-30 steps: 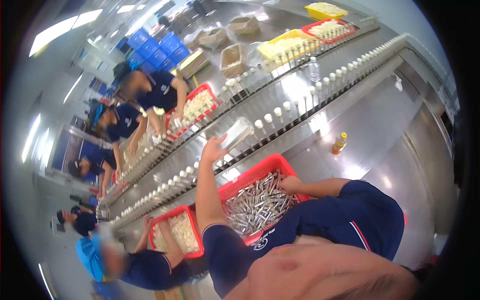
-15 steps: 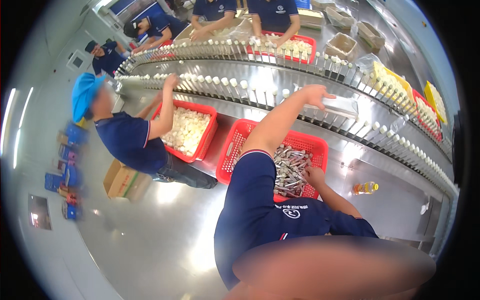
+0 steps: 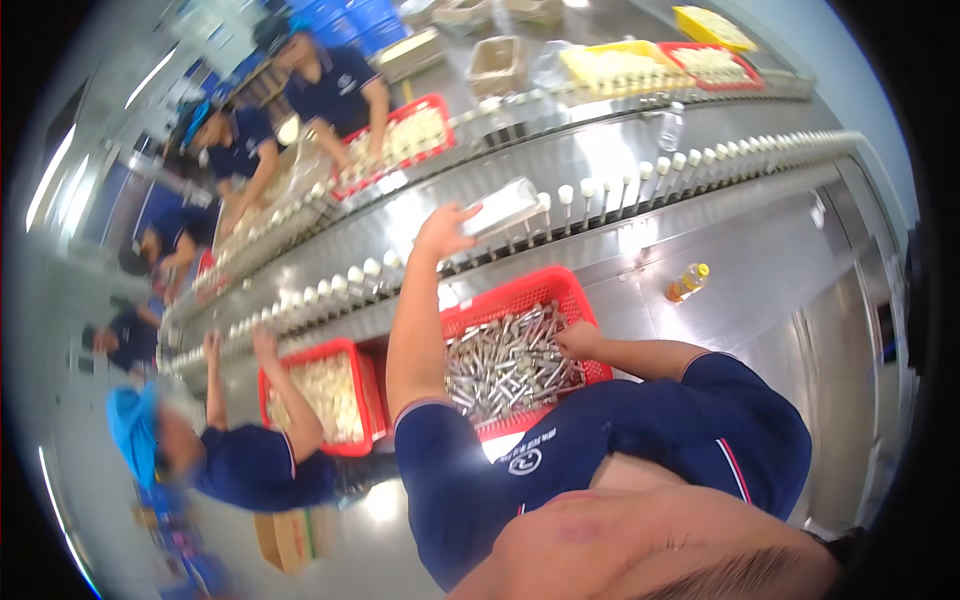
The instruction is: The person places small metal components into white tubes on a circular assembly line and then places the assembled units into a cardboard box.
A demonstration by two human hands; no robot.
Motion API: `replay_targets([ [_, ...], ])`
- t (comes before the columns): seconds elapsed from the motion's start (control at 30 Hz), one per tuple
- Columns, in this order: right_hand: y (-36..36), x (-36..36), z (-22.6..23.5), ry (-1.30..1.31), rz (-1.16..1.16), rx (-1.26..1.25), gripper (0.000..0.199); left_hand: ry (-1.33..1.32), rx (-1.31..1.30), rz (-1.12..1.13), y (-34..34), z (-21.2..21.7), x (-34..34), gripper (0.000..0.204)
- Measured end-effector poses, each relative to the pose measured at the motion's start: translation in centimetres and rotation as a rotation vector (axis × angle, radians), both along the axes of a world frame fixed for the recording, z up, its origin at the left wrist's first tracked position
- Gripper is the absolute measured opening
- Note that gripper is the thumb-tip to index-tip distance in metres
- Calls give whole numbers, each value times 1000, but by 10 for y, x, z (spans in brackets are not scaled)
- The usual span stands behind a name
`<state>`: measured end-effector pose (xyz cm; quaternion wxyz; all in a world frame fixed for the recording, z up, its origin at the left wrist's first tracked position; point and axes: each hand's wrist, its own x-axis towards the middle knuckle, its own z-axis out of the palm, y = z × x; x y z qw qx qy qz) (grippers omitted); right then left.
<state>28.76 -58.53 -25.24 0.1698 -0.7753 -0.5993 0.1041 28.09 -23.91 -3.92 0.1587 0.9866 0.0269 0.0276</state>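
Observation:
My left hand (image 3: 445, 232) reaches over the near conveyor line, fingers apart. Its fingertips are beside a flat, pale, shiny tray-like piece (image 3: 503, 206) lying on the line; I cannot tell whether they touch it. Upright pegs with white heads (image 3: 588, 188) stand in a row along the line. Below, a red perforated basket (image 3: 572, 290) holds a heap of short, silver, stick-like pieces (image 3: 505, 365). At the basket's right side, my right hand (image 3: 578, 340) is closed at the edge of the heap. What its fingers hold, if anything, is hidden.
A co-worker in a blue cap (image 3: 135, 430) stands at my left by a red basket of cream-coloured pieces (image 3: 365, 400). A bottle of yellow liquid (image 3: 688, 283) stands on the metal table to the right. More people work across the far line, near red and yellow baskets (image 3: 615, 68).
The whole view has turned, shifting the lines and baskets in the picture. My left hand is still over the near line and my right still at the basket's heap. The neighbour's hands remain at the line.

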Motion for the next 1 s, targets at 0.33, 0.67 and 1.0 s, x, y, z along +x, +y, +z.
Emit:
replay_targets([
  [0.33,1,-8,-1,25,80,-53,17,-22,-111,-82,-27,6,26,69],
  [0.67,-2,-2,-2,92,11,-91,17,-71,-187,25,12,45,16,70],
  [1.0,-3,0,-5,106,-2,-45,16,-19,-138,67,-4,-3,20,71],
])
